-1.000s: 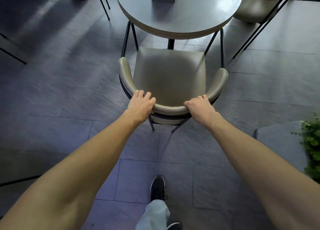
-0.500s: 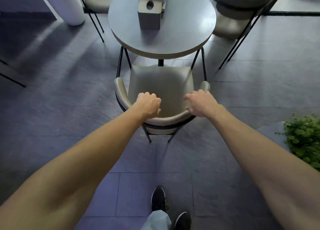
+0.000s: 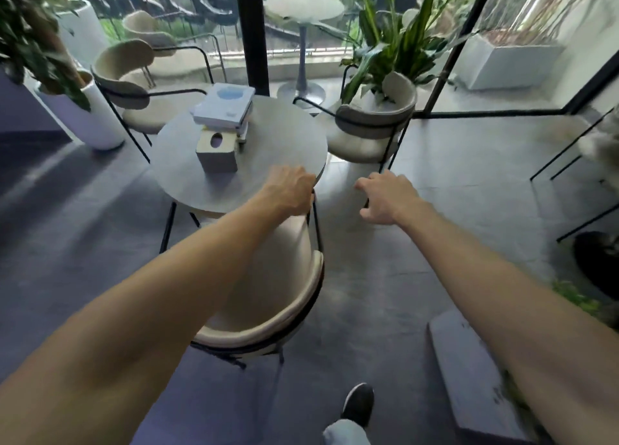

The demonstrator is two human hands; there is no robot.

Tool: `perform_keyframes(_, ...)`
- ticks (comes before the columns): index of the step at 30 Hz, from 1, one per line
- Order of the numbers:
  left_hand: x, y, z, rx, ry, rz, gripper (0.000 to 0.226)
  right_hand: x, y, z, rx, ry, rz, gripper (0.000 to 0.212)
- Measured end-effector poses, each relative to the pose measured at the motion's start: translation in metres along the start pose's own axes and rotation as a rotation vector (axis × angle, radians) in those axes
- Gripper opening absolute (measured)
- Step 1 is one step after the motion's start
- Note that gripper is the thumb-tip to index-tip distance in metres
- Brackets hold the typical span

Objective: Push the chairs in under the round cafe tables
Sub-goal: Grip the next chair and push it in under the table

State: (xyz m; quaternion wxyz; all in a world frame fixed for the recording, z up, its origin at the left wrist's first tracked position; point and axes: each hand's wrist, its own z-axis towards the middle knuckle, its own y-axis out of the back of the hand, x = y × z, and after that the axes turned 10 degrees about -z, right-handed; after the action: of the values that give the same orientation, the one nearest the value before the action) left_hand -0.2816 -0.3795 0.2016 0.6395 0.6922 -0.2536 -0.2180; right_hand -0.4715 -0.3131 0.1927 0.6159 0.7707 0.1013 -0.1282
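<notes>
1. Reaching past the near chair [image 3: 268, 277], I judge that I am between chairs: this one sits with its seat front under the round cafe table [image 3: 274, 149], and the next one has no hand on it yet.
2. My left hand [image 3: 289, 190] is over the near edge of the tabletop, above the chair's black frame. Its fingers are curled under and hidden behind the back of the hand, so I cannot tell whether they grip anything.
3. My right hand [image 3: 385, 198] hangs in the air to the right of the table, fingers loosely spread and holding nothing.
4. That hand points toward the right-hand chair [image 3: 375, 123], which stands beside the table with its seat out from under the top. A third chair [image 3: 130, 76] stands at the far left, also outside the tabletop as far as I can see.
5. Next, I would step right, take the curved backrest of the right-hand chair with both hands and slide it toward the table's centre post, keeping clear of the potted plant [image 3: 392, 35] close behind it.
6. Half a second ago both hands were on the near chair's backrest and I looked straight down on it; now both are off it, and my view has lifted and swung right, so the window and plants show.
</notes>
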Motion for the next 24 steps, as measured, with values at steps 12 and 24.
perform_keyframes(12,-0.054,0.035,0.222,-0.140,0.011,-0.006,0.025,-0.203,0.004,0.135,0.085,-0.023,-0.115,0.056)
perform_keyframes(24,-0.060,0.028,0.469,0.010,-0.005,0.180,0.023,-0.320,-0.028,0.354,0.074,0.012,-0.104,0.053)
